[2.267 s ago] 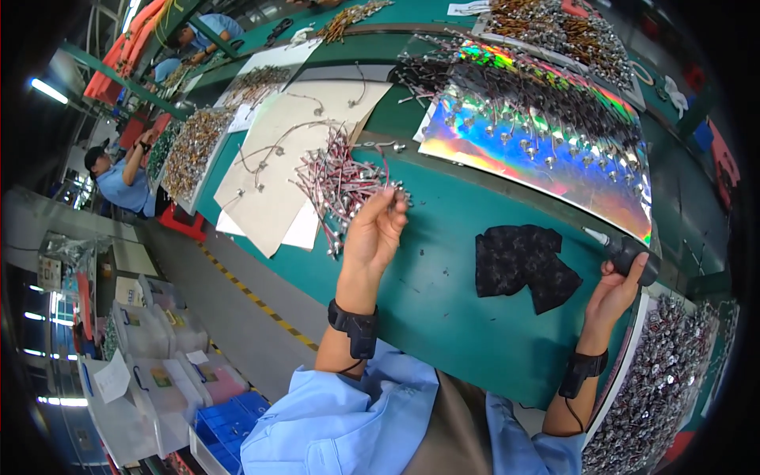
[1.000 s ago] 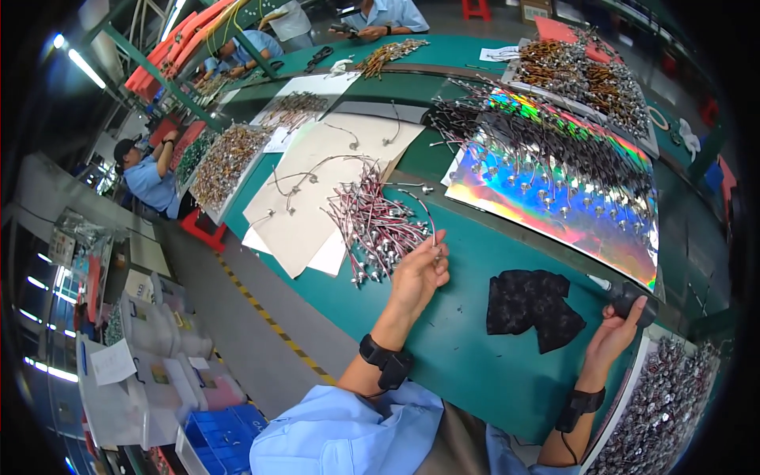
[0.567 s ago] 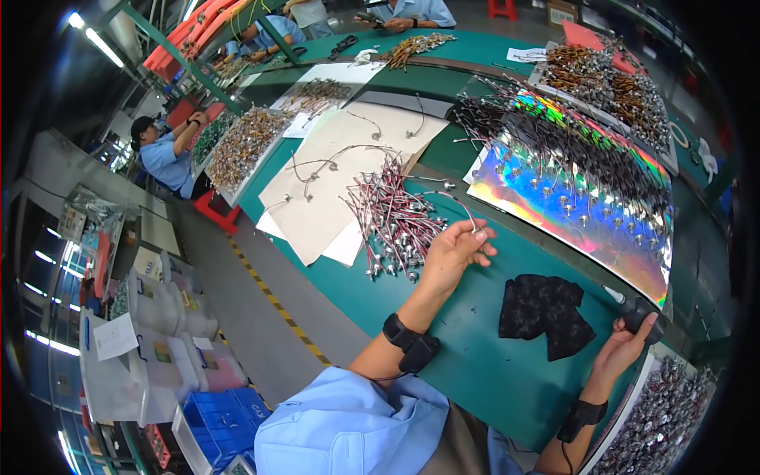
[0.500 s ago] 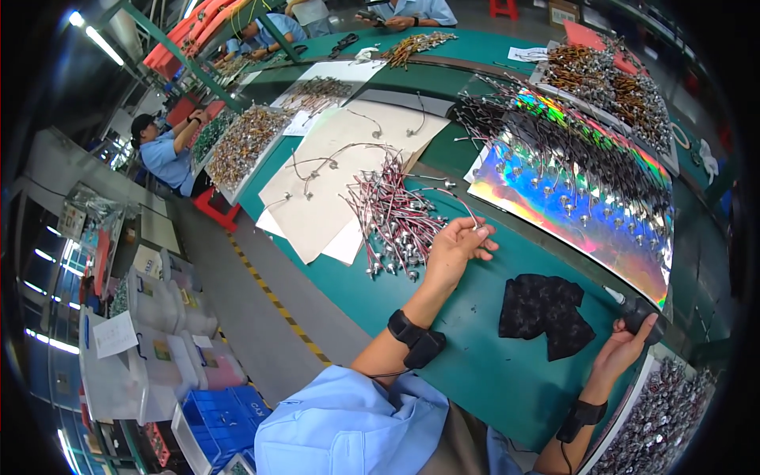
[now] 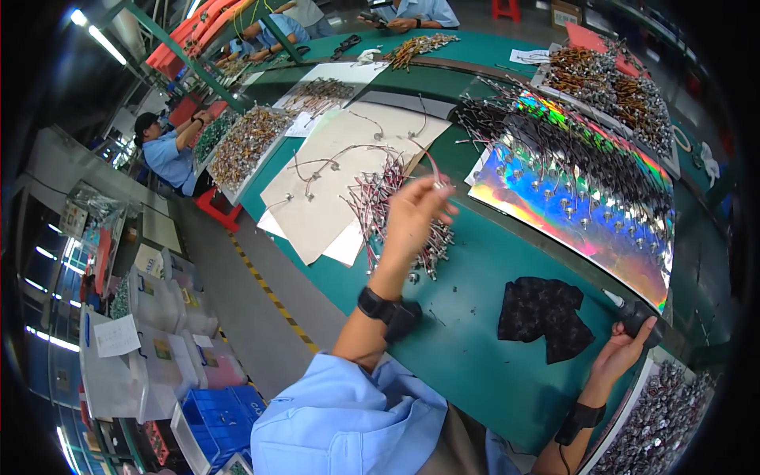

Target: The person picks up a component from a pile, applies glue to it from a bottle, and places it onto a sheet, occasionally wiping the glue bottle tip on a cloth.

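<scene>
Over the upper edge of a pile of red-and-black wired metal parts (image 5: 431,253), my left hand (image 5: 412,218) is raised. Its thumb and fingers pinch a thin reddish wire lead (image 5: 432,161), whose upper part stretches toward the beige sheet (image 5: 305,206). Several single wired parts lie spread on that sheet. At the right edge of the bench, my right hand (image 5: 619,348) is closed around a black bottle (image 5: 637,315) with a pointed white nozzle. The nozzle points up and to the left. A dark patterned cloth (image 5: 542,315) lies on the green mat between my hands.
A shiny rainbow-reflecting sheet (image 5: 546,214) at right bears rows of black-wired parts. Trays heaped with parts stand at the upper right (image 5: 677,162), lower right (image 5: 625,431) and left (image 5: 222,186). Other people sit at the far benches. Plastic bins (image 5: 154,301) stand left.
My left hand has moved up and left with the wire lead, from beside the pile to above it, toward the beige sheet. My right hand and the bottle stay nearly still.
</scene>
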The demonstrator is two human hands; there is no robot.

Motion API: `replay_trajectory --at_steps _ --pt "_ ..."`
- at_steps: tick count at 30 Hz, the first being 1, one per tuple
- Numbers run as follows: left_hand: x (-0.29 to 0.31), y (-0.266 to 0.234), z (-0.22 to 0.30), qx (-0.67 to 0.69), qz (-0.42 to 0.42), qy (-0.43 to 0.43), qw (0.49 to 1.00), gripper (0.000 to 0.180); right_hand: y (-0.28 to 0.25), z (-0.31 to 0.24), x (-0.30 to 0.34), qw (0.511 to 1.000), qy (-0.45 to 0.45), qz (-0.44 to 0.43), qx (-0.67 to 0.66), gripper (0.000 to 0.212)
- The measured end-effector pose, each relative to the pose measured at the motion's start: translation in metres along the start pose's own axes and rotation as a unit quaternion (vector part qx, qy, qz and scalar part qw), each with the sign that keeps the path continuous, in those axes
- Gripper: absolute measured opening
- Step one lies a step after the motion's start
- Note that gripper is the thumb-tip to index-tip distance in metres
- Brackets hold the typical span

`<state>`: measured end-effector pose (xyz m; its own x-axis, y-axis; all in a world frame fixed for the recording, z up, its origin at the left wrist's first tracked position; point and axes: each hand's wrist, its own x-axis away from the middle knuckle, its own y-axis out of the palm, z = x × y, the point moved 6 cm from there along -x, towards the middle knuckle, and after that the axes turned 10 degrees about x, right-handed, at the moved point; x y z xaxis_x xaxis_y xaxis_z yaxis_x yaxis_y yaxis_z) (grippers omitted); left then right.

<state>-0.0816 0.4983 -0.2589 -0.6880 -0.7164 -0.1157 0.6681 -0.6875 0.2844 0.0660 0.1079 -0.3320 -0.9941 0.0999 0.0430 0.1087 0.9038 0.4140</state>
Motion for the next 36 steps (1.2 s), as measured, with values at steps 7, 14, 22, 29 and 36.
replay_trajectory --at_steps 7,14,22,29,36 --pt "-0.12 -0.12 0.082 -0.133 0.07 0.049 0.988 0.025 0.006 -0.008 0.005 1.0 0.001 0.02 -0.006 0.029" --pt "-0.112 -0.103 0.115 -0.183 0.079 0.067 0.978 0.028 -0.004 -0.009 0.007 1.0 0.002 0.017 0.0 0.029" --pt "0.021 0.034 -0.034 0.073 -0.043 -0.111 0.99 0.031 0.024 -0.016 0.017 1.0 -0.023 -0.01 0.002 0.029" --pt "0.055 0.074 -0.072 0.172 -0.101 -0.188 0.962 0.029 0.044 -0.029 0.031 0.998 -0.05 -0.022 0.007 0.032" --pt "0.068 0.072 -0.07 0.156 -0.112 -0.139 0.971 0.017 0.082 -0.044 0.041 0.988 -0.093 -0.115 0.052 0.051"
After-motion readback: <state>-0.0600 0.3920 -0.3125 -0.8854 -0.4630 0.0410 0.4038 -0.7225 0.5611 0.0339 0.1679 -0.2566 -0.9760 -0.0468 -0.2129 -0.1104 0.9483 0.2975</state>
